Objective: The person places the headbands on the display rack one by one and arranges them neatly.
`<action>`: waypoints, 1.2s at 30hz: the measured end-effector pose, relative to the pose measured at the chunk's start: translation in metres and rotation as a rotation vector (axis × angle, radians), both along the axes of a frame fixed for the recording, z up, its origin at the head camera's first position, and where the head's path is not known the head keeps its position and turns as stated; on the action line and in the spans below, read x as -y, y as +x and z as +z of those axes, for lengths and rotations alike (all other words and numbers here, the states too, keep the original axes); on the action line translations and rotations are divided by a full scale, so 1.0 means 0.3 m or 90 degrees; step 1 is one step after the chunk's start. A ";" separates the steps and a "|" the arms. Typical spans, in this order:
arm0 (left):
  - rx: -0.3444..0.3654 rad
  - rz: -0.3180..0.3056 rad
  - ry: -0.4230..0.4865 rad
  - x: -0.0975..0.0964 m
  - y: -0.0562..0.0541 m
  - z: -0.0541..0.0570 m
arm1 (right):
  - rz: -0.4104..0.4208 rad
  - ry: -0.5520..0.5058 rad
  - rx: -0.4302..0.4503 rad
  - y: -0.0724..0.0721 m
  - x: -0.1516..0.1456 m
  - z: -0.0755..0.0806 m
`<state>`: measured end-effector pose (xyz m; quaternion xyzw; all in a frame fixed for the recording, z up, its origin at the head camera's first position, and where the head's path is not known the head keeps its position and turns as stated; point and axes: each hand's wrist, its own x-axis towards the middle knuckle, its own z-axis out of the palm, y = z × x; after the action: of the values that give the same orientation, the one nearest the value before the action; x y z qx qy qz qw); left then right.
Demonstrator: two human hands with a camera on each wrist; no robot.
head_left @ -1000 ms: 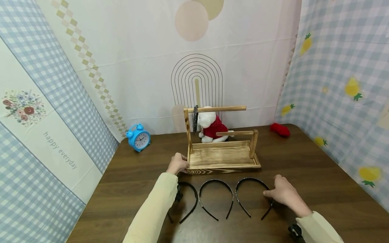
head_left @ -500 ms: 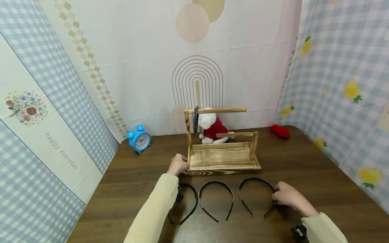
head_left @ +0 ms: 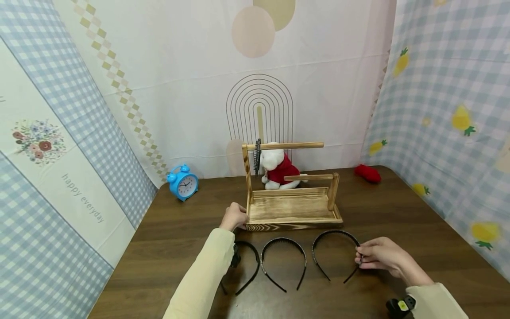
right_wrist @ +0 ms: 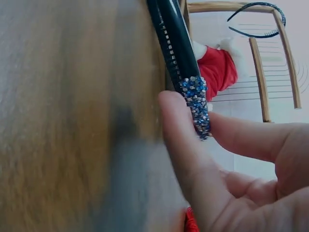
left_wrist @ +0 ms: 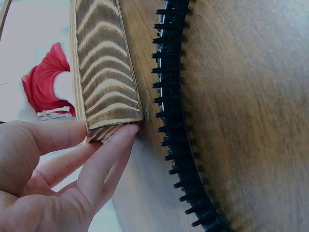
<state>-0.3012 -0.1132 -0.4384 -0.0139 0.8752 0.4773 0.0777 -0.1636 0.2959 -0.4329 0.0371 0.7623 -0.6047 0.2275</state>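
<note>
One dark-brown wood-grain table [head_left: 398, 212] supported the full layout. A light wooden stand [head_left: 295, 227] with scorched grain combined a shallow rectangular tray [head_left: 292, 207] with two horizontal bars: a long upper bar [head_left: 295, 145] at the left post [head_left: 247, 175] and a shorter lower bar [head_left: 307, 177] at the right post [head_left: 333, 193].

Progress, as judged from this layout: of four headbands, one was hung and three were off the stand. The hung black toothed headband [head_left: 257, 160] was looped over the upper bar, near its left end. On the near side of the stand, the others formed a row: a black toothed plastic headband [head_left: 257, 262] at left, partly hidden by a pale yellow sleeve [head_left: 203, 270]; a black headband with a speckled covering [head_left: 283, 239] in the middle; and a black headband with blue and silver stones [head_left: 335, 231] at right. Whether the ends of the last touched the table could not be determined.

A white plush animal in a red garment [head_left: 286, 170] sat on the far side of the stand. The right hand [head_left: 382, 253] pinched the stone-covered headband by its right side. The left hand [head_left: 234, 215] gripped the stand's near left corner, apparently as a steadying hold. A blue twin-bell alarm clock [head_left: 187, 184] stood at far left.
</note>
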 end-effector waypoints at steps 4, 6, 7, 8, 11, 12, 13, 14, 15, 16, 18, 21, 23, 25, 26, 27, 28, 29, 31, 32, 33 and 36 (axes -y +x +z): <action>-0.001 -0.002 -0.002 0.000 0.004 0.005 | -0.009 -0.019 -0.015 0.006 0.008 0.005; -0.001 -0.003 -0.002 -0.001 0.005 0.006 | -0.020 -0.017 -0.030 0.012 0.018 0.007; -0.001 -0.004 -0.003 0.000 0.005 0.006 | -0.026 -0.014 -0.041 0.014 0.025 0.008; -0.002 -0.006 -0.003 0.000 0.005 0.006 | -0.032 -0.010 -0.054 0.017 0.032 0.009; -0.004 -0.008 -0.003 0.000 0.007 0.007 | -0.051 0.000 -0.096 0.023 0.054 0.014; -0.005 -0.008 -0.003 0.000 0.008 0.007 | -0.060 0.002 -0.109 0.024 0.061 0.016; -0.006 -0.008 -0.002 0.000 0.009 0.007 | -0.067 0.003 -0.122 0.024 0.068 0.020; -0.007 -0.009 -0.002 0.000 0.010 0.008 | -0.074 0.006 -0.134 0.023 0.074 0.023; -0.006 -0.007 -0.001 0.000 0.011 0.009 | -0.084 0.007 -0.145 0.022 0.079 0.028; -0.006 -0.006 -0.001 -0.001 0.011 0.009 | -0.092 0.010 -0.156 0.021 0.084 0.033; -0.005 -0.006 -0.001 -0.002 0.012 0.009 | -0.105 0.016 -0.175 0.020 0.092 0.044; -0.005 -0.004 -0.001 -0.002 0.012 0.009 | -0.125 0.022 -0.198 0.018 0.101 0.060; -0.004 -0.003 -0.002 -0.002 0.011 0.007 | -0.142 0.019 -0.209 0.017 0.106 0.070; -0.002 -0.002 -0.001 -0.002 0.009 0.006 | -0.161 0.009 -0.223 0.014 0.109 0.078; 0.000 -0.001 -0.001 -0.002 0.008 0.004 | -0.172 0.001 -0.231 0.013 0.110 0.081; 0.001 -0.001 -0.001 -0.003 0.006 0.002 | -0.184 -0.009 -0.239 0.012 0.111 0.085; 0.003 0.000 0.000 -0.003 0.005 0.001 | -0.196 -0.018 -0.250 0.010 0.112 0.088; 0.004 0.000 0.001 -0.003 0.004 0.000 | -0.207 -0.029 -0.261 0.008 0.112 0.091; 0.004 0.000 0.002 -0.003 0.001 -0.002 | -0.232 -0.058 -0.282 0.003 0.113 0.098; 0.005 0.001 0.002 -0.004 0.000 -0.003 | -0.244 -0.073 -0.292 0.002 0.114 0.101; 0.003 -0.001 0.001 -0.003 -0.001 -0.004 | -0.255 -0.089 -0.302 0.000 0.115 0.105; -0.001 -0.004 -0.001 -0.002 -0.004 -0.005 | -0.278 -0.134 -0.338 -0.005 0.120 0.114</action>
<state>-0.3024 -0.1126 -0.4398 -0.0113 0.8757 0.4762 0.0787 -0.1650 0.2600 -0.3987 0.0169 0.7025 -0.7028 -0.1107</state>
